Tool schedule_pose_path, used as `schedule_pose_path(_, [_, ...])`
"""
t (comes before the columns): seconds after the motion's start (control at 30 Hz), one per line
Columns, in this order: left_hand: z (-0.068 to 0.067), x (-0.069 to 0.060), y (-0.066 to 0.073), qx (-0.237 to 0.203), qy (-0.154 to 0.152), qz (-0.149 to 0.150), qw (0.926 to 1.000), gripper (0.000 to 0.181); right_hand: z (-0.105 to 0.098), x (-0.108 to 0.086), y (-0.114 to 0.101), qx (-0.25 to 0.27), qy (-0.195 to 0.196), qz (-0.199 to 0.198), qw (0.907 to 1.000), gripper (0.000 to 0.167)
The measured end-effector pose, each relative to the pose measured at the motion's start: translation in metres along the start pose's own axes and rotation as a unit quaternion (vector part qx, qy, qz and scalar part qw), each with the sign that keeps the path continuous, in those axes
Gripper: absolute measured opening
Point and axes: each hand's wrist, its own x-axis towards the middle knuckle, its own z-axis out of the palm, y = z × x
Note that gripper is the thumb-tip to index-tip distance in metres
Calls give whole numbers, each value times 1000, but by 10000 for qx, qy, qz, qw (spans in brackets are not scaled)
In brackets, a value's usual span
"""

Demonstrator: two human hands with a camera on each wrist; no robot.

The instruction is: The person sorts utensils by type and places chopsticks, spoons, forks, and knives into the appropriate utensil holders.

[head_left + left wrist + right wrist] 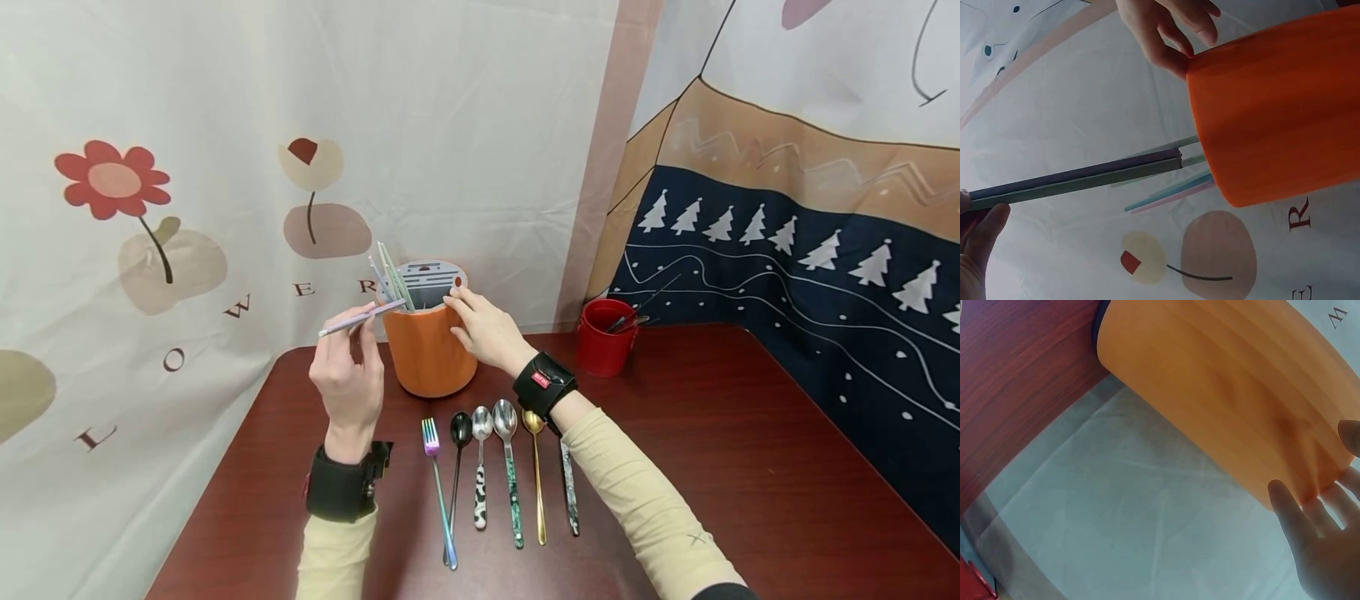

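My left hand [347, 375] pinches thin chopsticks [362, 319] near one end, left of the orange container [431, 354]. In the left wrist view a purple and a green chopstick [1085, 181] lie side by side, pointing toward the container's mouth. Several pastel chopsticks [392, 275] stand in that container, leaning left. With fairly straight fingers, my right hand [491, 329] touches the container's right rim. The right wrist view has its fingertips [1277, 487] at the container's edge. What lies deeper inside the container is hidden.
In front lie a rainbow fork [431, 442], a black spoon [461, 429], several other spoons [506, 421] and a patterned handle [570, 492] partly behind my right wrist. A red bucket [602, 346] holding thin items stands back right. Curtains hang behind the table [712, 433].
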Motion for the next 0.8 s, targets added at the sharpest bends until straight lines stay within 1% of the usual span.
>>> schedule_pose_path(0.23, [12, 4, -10, -84, -492, -162, 9986, 15, 0, 0, 1, -15, 59, -8, 10000, 49])
schedule_pose_path(0.43, [20, 9, -19, 99, -926, -99, 9956, 17, 1, -1, 1, -39, 84, -29, 10000, 50])
schedule_pose_path(0.5, [23, 11, -22, 141, -1058, -119, 9942, 17, 1, -1, 1, -44, 87, -42, 9999, 50])
schedule_pose_path(0.6, [26, 16, -27, 236, -1288, -192, 9912, 18, 0, -1, 1, -40, 84, -57, 9999, 49])
schedule_pose_path(0.8, [34, 24, -35, 523, -1820, -432, 9810, 19, 0, -2, 2, -23, 71, -51, 10000, 50])
